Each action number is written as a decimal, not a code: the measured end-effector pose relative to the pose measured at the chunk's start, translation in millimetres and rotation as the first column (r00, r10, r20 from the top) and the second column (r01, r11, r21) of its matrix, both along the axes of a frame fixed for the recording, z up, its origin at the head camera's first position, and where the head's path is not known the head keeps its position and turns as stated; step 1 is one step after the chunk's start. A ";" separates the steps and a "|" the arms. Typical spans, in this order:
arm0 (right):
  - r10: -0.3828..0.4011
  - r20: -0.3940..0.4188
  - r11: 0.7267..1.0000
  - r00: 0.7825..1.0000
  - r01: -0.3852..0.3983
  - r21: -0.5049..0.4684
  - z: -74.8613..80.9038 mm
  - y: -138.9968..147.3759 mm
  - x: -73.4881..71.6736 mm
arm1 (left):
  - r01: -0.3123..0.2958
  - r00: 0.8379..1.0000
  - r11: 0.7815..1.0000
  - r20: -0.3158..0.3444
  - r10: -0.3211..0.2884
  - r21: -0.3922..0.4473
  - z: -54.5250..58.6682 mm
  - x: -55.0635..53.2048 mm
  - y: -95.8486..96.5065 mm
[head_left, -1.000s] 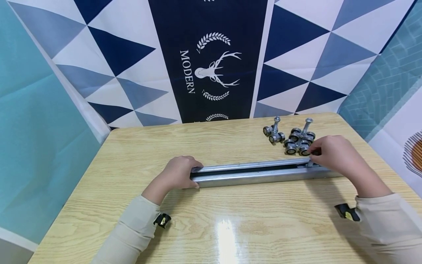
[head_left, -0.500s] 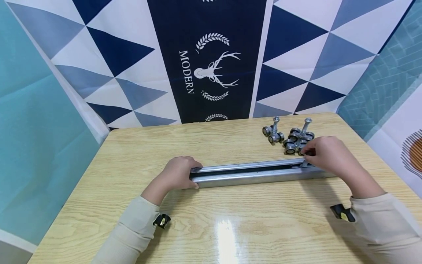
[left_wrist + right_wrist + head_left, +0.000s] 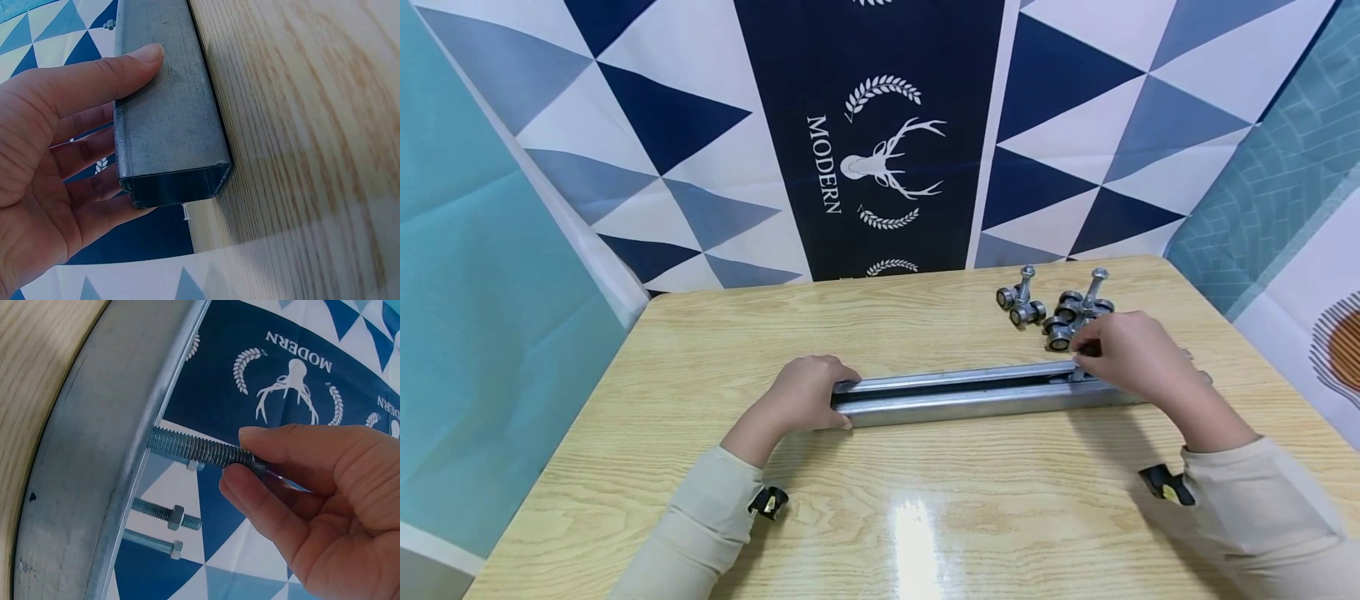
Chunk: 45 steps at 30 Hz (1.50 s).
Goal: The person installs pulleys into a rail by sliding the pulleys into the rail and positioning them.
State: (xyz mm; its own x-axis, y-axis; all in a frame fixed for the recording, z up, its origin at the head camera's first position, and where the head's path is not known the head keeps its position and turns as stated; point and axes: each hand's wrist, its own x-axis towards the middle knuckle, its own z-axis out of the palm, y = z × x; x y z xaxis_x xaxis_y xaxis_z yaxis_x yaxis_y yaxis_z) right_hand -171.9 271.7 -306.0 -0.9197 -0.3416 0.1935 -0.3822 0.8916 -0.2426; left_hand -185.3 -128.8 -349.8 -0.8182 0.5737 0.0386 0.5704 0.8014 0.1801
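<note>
A long silver metal rail [image 3: 955,406] with a slot along its top lies across the table. My left hand [image 3: 805,392] grips its left end, thumb on the near side wall [image 3: 169,119] and fingers on the other side; the hollow end shows in the left wrist view. My right hand [image 3: 1131,352] pinches, between thumb and finger, the tip of a threaded bolt [image 3: 200,448] that stands up out of the slot. Whatever the bolt is fixed to inside the rail is hidden.
Behind the rail stand a wheeled roller trolley [image 3: 1022,302] and more clustered trolleys [image 3: 1078,312], bolts upward, partly hidden by my right hand. Another threaded bolt with a nut [image 3: 177,517] shows beyond the rail. A patterned cloth [image 3: 887,167] hangs behind the table [image 3: 820,517].
My right hand has slid a short way left along the rail, and the bolt has moved with it. My left hand has kept its place on the rail's end.
</note>
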 end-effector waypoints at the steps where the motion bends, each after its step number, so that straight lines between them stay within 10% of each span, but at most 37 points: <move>1: 0.003 0.002 1.000 1.000 -0.003 0.000 0.0 -1.1 -0.1 | 0.000 1.000 1.000 -0.001 0.000 0.000 0.0 0.0 -0.2; 45: 0.115 -0.053 0.992 0.992 -0.117 -0.036 -0.8 -42.8 1.5 | 0.002 1.000 1.000 0.005 -0.002 -0.003 -2.0 -1.5 -1.7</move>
